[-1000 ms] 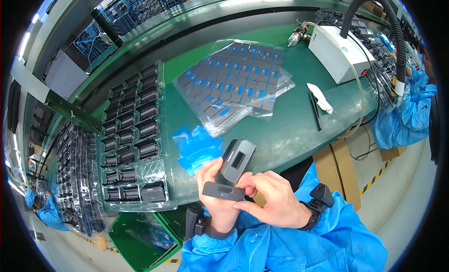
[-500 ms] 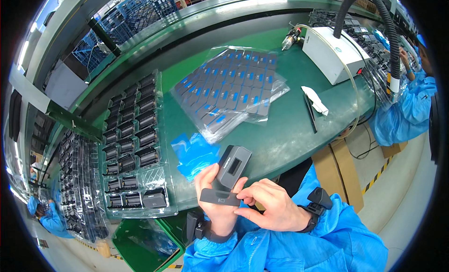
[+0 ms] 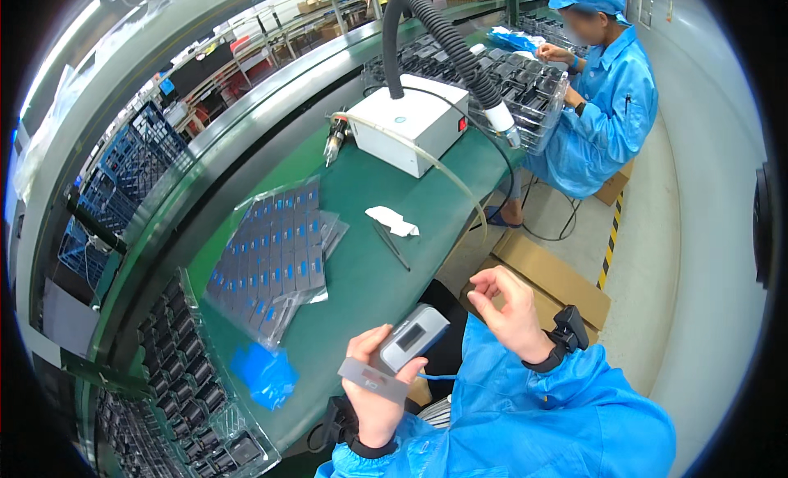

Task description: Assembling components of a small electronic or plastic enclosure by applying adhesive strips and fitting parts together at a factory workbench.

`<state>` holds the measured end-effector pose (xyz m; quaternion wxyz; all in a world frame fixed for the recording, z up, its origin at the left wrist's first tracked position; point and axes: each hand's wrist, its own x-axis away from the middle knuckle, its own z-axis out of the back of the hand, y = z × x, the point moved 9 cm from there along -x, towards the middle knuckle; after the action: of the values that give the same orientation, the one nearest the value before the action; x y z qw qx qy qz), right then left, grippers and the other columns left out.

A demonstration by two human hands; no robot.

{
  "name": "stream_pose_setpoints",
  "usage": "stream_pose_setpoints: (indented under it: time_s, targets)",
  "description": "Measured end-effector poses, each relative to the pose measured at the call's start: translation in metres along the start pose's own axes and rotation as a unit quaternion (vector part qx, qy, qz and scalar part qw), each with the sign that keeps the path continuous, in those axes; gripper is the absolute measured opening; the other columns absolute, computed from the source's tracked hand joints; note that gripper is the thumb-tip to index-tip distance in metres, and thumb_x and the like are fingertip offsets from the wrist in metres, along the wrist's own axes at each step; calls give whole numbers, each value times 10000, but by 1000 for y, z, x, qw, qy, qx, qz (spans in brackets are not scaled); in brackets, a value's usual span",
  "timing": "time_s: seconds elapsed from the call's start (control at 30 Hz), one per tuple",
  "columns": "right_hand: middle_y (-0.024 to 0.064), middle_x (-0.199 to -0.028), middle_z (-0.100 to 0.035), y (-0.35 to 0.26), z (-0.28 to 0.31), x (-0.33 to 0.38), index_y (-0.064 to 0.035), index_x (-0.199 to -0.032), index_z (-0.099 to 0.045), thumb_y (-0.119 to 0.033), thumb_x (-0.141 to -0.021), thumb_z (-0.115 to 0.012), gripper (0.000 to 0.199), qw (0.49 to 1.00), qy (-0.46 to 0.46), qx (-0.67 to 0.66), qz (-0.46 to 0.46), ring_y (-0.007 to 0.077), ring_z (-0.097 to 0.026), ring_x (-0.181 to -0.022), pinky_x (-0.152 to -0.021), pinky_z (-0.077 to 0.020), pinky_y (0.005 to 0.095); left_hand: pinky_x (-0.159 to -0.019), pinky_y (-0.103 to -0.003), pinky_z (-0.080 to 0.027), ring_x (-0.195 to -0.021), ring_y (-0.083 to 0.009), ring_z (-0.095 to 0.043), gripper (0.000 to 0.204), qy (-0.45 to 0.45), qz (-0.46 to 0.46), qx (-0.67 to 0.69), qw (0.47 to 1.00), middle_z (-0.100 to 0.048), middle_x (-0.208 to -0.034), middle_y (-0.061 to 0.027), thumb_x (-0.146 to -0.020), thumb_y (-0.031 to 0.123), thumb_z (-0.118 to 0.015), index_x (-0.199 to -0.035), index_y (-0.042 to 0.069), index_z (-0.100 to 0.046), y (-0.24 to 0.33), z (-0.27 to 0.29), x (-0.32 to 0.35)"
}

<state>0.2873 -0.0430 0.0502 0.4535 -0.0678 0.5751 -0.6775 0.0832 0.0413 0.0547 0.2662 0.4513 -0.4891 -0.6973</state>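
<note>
My left hand [image 3: 376, 404] is closed around a grey plastic device housing [image 3: 435, 324] with a dark rectangular window. Across that hand, below the housing, lies a thin grey cover plate [image 3: 373, 378]. My right hand [image 3: 513, 314] is raised to the right, apart from the left, its fingers curled in a pinch above a cardboard box [image 3: 542, 268]. Whether anything sits between those fingertips cannot be made out. Blue film pieces [image 3: 267, 375] lie on the green bench [image 3: 345, 289], left of my left hand. Beyond them are bagged sheets of grey plates with blue tabs [image 3: 271, 248].
A clear tray of black housings [image 3: 185, 371] stands at the left. Tweezers [image 3: 392, 246] and a white wipe [image 3: 392, 221] lie mid-bench. Farther back are a white box with a black hose [image 3: 410, 125] and a screwdriver-like tool [image 3: 335, 140]. A co-worker in blue [image 3: 603, 108] sits far right.
My right hand has let go of the cover plate and moved up and right. The view has swung right, bringing the co-worker in. The left hand still holds the housing and plate.
</note>
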Motion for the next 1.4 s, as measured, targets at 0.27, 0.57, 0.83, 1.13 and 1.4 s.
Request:
stream_pose_setpoints:
  time_s: [0.27, 0.57, 0.83, 1.13, 1.4]
  targets:
    - [73, -790, -546, -12, -79, -53, -67, -923, -597, -215, -758, -675, 235, 972, -44, 202, 109, 212, -547, -677, -649, -448, 327, -830, -330, -460, -948, -225, -571, 541, -77, 76, 25, 994, -578, -1018, -133, -593, 156, -838, -1040, -1, -576, -35, -15, 23]
    - [79, -771, -603, 8, -38, -38, -6, -827, -631, -33, -744, -671, 96, 999, 45, 0, -15, 158, -599, -673, -599, -476, 261, -820, -345, -476, -930, -252, -594, 528, -287, 53, 54, 955, -602, -1009, -149, -587, 135, -838, -1037, 18, -587, -47, -50, 18]
    - [62, -796, -581, 40, 73, -37, 10, -797, -613, 12, -717, -659, 92, 986, 75, -125, -76, 134, -540, -733, -672, -425, 249, -846, -335, -471, -955, -249, -601, 516, -345, 108, 56, 931, -600, -1045, -134, -621, 147, -817, -1074, 33, -599, -37, -103, -2]
    - [93, -763, -562, 5, -11, -122, -31, -793, -567, -84, -719, -689, 152, 987, -118, -9, 111, 250, -579, -691, -610, -467, 339, -843, -346, -456, -988, -251, -571, 582, -357, 159, 48, 919, -589, -1059, -132, -602, 171, -833, -1107, 28, -582, 15, -116, -61]
    - [102, -841, -584, 25, -16, -127, -34, -873, -597, -63, -760, -659, 132, 983, -180, -33, -18, 266, -599, -729, -648, -494, 331, -935, -316, -425, -1054, -196, -537, 532, -313, 326, 229, 862, -501, -1156, -109, -663, -15, -763, -1146, -16, -541, 48, -121, -75]
